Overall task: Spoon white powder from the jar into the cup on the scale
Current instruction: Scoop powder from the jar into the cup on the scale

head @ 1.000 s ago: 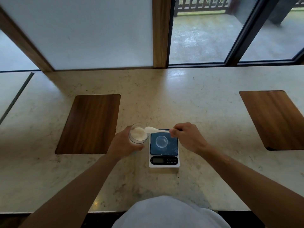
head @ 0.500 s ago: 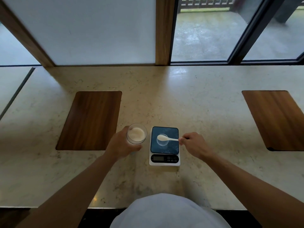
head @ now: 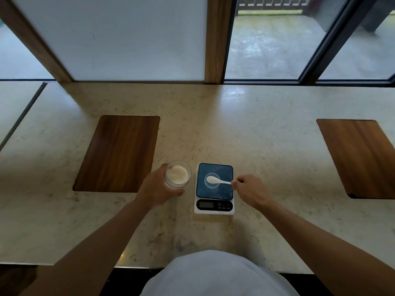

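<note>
Right hand [head: 250, 190] pinches white plastic spoon [head: 217, 180], bowl over small clear cup [head: 212, 180] on dark-topped digital scale [head: 214, 189], left of hand. Left hand [head: 159, 189] wraps clear glass jar of white powder [head: 177, 176].

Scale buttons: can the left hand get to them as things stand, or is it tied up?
Probably not right now. The left hand is wrapped around the jar beside the scale. The path to the buttons on the near edge looks clear, so it would likely reach once it lets go.
</note>
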